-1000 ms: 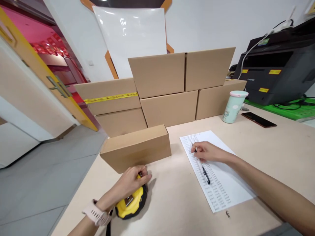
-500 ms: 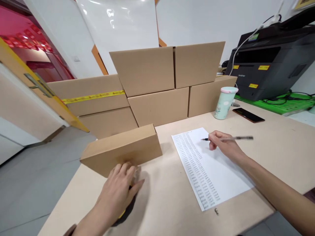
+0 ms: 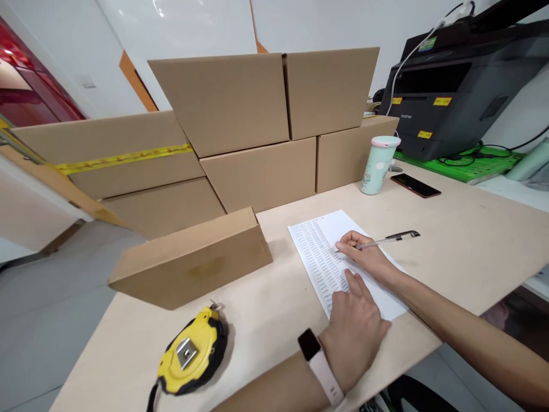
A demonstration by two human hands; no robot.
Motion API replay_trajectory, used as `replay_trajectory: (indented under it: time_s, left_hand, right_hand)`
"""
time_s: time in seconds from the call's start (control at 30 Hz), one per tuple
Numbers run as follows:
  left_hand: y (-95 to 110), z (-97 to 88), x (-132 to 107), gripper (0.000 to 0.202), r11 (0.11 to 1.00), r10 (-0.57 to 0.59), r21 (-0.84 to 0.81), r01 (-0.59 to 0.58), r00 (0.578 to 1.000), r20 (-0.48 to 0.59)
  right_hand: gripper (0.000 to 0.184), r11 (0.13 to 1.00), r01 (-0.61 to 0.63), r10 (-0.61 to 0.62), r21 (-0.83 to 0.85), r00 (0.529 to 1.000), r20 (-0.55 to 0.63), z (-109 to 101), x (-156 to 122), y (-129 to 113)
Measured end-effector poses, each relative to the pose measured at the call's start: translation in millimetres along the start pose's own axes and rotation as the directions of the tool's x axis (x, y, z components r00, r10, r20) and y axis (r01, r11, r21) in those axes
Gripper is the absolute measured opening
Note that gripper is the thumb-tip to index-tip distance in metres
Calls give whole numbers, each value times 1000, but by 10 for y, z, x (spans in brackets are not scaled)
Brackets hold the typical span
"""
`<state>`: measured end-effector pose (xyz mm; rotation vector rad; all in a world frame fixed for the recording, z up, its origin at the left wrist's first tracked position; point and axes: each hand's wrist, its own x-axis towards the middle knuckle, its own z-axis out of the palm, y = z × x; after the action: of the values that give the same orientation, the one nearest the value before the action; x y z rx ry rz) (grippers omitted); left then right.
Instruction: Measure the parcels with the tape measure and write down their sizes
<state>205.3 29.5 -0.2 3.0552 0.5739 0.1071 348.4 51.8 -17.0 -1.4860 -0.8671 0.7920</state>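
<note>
Your view is bright; glare spots fleck the glossy white panel (image 3: 206, 28), soft shadows fall right of the tape measure (image 3: 199, 343) and small carton (image 3: 193, 263), and wide-angle stretch slants the edges

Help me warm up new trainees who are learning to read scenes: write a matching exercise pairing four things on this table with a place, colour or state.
1. Pen
2. Tape measure
3. Cup
4. Phone

A. Mint green with a pink rim
B. Black-faced, lying flat
C. Held in the right hand
D. Yellow and black, near the long low box

Pairs: 1-C, 2-D, 3-A, 4-B
</note>
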Motion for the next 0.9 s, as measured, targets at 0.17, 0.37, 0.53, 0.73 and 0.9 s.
replay_trajectory:
  time_s: [0.17,0.37,0.53,0.73,0.9]
  left_hand:
    - [-100,117,99,79,999,-43,19,43,999,22]
    - [-120,166,60,81,997,-72,7,71,994,80]
    - [-161,224,27,77,997,-69,-27,69,997,-18]
    - [-166,268,18,79,999,-52,-14,51,996,-70]
    - [-154,246,20,81,998,-53,38,57,994,-91]
  right_hand:
    - [35,1000,18,-18,-10,1000,20,5,54,98]
    - [30,987,87,-96,-134,993,-63,52,37,147]
    - [25,941,144,-179,-306,980,-90,56,12,142]
    - [24,917,142,-180,-373,981,-69,42,-6,108]
    - [23,912,158,-187,-378,982,-41,42,4,141]
